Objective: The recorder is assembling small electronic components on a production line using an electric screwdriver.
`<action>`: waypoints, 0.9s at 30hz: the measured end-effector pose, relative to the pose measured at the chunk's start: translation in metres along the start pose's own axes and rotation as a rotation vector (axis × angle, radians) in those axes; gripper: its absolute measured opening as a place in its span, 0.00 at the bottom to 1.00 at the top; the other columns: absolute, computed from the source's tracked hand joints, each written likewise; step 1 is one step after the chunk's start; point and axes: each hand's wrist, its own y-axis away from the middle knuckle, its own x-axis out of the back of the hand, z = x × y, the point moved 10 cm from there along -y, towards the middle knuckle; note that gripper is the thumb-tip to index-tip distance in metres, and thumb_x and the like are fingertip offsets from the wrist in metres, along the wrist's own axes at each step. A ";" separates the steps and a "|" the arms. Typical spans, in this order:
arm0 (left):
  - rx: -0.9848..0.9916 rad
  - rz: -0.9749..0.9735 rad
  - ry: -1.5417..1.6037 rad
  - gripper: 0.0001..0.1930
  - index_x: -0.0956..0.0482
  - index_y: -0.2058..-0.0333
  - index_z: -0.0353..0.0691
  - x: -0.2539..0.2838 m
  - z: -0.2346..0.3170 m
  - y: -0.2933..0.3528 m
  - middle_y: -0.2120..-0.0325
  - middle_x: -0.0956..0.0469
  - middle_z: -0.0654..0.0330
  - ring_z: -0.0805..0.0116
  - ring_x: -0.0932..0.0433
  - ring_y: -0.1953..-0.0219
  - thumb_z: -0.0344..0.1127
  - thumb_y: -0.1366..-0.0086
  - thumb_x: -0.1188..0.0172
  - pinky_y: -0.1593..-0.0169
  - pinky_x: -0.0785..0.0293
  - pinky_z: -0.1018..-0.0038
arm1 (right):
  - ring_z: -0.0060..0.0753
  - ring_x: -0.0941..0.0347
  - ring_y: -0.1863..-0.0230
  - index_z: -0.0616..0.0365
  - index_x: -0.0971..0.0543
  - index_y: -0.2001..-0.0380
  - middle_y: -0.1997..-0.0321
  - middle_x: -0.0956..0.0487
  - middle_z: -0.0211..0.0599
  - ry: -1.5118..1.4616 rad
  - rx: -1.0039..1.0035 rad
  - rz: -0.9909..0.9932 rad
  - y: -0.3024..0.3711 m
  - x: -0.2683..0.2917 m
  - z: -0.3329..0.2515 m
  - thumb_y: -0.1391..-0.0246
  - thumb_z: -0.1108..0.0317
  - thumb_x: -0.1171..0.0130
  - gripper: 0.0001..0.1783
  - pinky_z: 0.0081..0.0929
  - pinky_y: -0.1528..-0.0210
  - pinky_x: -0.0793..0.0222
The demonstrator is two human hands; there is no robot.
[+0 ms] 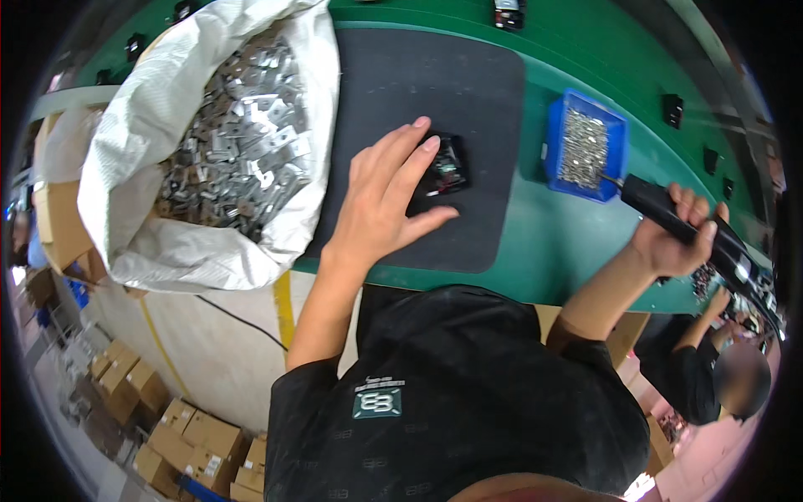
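Observation:
On the black mat (452, 84) lies a small black part (450, 164) with some red and metal detail. My left hand (381, 197) is open beside it, fingers stretched out and partly over its left edge; whether they touch it I cannot tell. My right hand (682, 238) is wrapped round a black electric screwdriver (657, 205). Its bit points left into a blue bin (623, 138), at the small silver screws (584, 146) heaped there. Whether a screw sits on the bit is too small to make out.
A white woven sack (125, 167) of metal brackets (242, 134) stands left of the mat. Beyond the green table (544, 243), black parts (672, 110) lie spaced along a green strip. Another person (690, 368) works at the right. Cardboard boxes (188, 443) are stacked at lower left.

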 end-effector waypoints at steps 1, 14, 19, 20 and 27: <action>0.010 0.036 0.048 0.45 0.35 0.41 0.39 0.005 -0.002 -0.003 0.44 0.30 0.50 0.51 0.30 0.45 0.41 0.59 0.24 0.43 0.36 0.62 | 0.25 0.36 0.69 0.55 0.31 0.47 0.72 0.29 0.31 -0.021 -0.014 -0.006 -0.003 0.003 0.001 0.45 0.65 0.46 0.22 0.35 0.57 0.40; 0.632 0.012 -0.647 0.13 0.22 0.57 0.34 0.107 -0.080 0.013 0.62 0.23 0.48 0.48 0.24 0.62 0.27 0.42 0.39 0.57 0.28 0.61 | 0.27 0.38 0.70 0.52 0.30 0.48 0.74 0.33 0.27 0.138 -0.050 -0.124 -0.009 -0.009 0.015 0.46 0.63 0.45 0.21 0.35 0.59 0.44; 0.696 0.022 -0.607 0.10 0.21 0.61 0.32 0.103 -0.089 0.011 0.67 0.22 0.52 0.61 0.22 0.68 0.27 0.42 0.38 0.63 0.26 0.70 | 0.25 0.39 0.71 0.51 0.30 0.47 0.74 0.33 0.26 0.171 -0.028 -0.191 -0.004 -0.017 0.014 0.47 0.62 0.44 0.23 0.33 0.61 0.45; 0.724 0.011 -0.586 0.09 0.21 0.63 0.32 0.101 -0.092 0.012 0.69 0.22 0.53 0.64 0.23 0.71 0.27 0.42 0.38 0.64 0.26 0.72 | 0.25 0.39 0.71 0.51 0.30 0.47 0.74 0.33 0.26 0.177 -0.029 -0.185 -0.005 -0.014 0.012 0.47 0.62 0.44 0.23 0.33 0.61 0.45; 0.711 0.096 -0.208 0.07 0.21 0.70 0.36 0.079 -0.064 0.003 0.69 0.20 0.57 0.67 0.22 0.71 0.27 0.47 0.33 0.67 0.28 0.74 | 0.23 0.39 0.71 0.47 0.30 0.46 0.73 0.33 0.23 0.059 -0.063 -0.242 -0.005 -0.013 0.003 0.47 0.59 0.44 0.24 0.31 0.60 0.47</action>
